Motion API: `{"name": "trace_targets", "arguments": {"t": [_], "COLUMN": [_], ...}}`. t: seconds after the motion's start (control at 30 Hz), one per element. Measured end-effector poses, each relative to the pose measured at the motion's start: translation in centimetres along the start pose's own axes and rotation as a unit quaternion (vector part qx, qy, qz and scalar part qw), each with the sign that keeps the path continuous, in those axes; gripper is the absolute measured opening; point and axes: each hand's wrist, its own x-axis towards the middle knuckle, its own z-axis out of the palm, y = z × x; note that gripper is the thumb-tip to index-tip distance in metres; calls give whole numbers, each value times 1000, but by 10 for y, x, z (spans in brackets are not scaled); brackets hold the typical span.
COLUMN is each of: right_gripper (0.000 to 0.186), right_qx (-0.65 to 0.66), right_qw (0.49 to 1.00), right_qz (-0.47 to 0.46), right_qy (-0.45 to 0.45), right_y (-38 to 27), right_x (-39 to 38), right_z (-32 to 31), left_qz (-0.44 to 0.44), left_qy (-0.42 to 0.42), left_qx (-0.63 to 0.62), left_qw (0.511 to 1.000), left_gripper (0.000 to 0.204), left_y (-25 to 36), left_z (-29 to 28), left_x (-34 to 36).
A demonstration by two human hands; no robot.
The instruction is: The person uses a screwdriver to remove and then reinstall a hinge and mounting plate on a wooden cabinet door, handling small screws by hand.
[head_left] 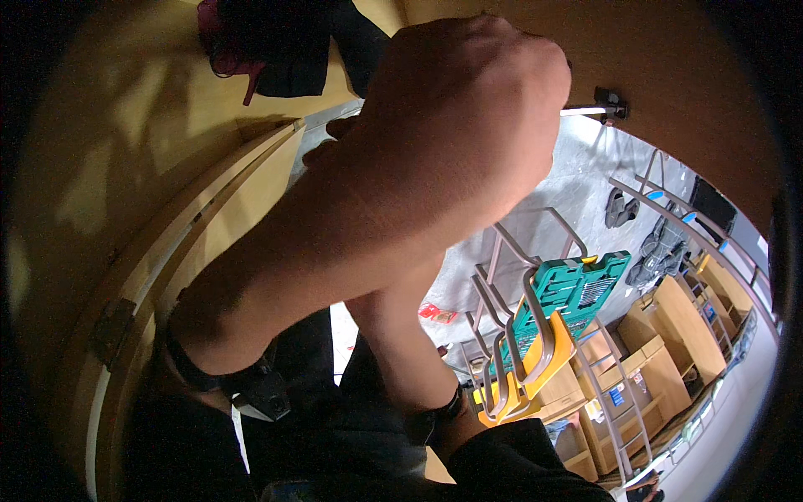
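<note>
The dark fitting [613,105] nearest my left hand is small, black and blocky, and it sits at the lower edge of a brown wooden panel [669,75]. A thin, bright strip [584,110] runs from it to the side of my hand. On the opposite side stands a yellowish wooden board [238,180] with a metal hinge [112,330] on its long edge. Dark clothing [293,50] hangs over the pale wood near the top, with some maroon cloth [226,42] beside it.

Below is a grey floor [577,159], lit brightly, with a pair of dark shoes [621,208] and a red packet [437,313] on it. An open green tool case [577,289] lies among yellow seats [548,356] and bent metal tubes [544,326]. Wooden furniture [644,376] and a ladder [615,402] stand beyond.

My left hand [493,84] shows me its back, the fingers curled out of sight, so I cannot tell what it grips. My right hand [319,153] is mostly behind my left forearm [351,217]; only fingertips peek out near the board's upper end, and I cannot tell whether it is closed on anything.
</note>
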Motion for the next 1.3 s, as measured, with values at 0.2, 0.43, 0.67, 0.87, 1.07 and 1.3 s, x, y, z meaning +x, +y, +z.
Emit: {"name": "trace_targets", "arguments": {"t": [0.2,0.43,0.67,0.87,1.07,1.3], "right_gripper": [28,33,59,50,39,50], "right_qx": [20,-5,-67,-40,19,15], "right_qw": [999,998,988,989,996,992], "right_qz": [5,-9,-82,-31,0,21], "right_qy": [-31,-55,-116,-139,-86,-122], "right_y": [-2,-18,-7,-22,-32,-34], "right_x": [12,33,50,53,48,53], "right_z": [9,18,13,17,20,11], "left_qz": [1,-250,-549,-343,-262,-434], "left_qy": [-90,-99,-136,-41,-58,-90], "left_qx": [0,22,-237,-209,-137,-320], "left_qw": [996,963,790,915,953,837], "left_gripper": [15,38,44,37,40,37], "left_y": [2,23,15,-10,-3,-4], "left_z": [-17,-56,-72,-67,-69,-66], "left_x": [3,-42,-74,-87,-90,-79]}}
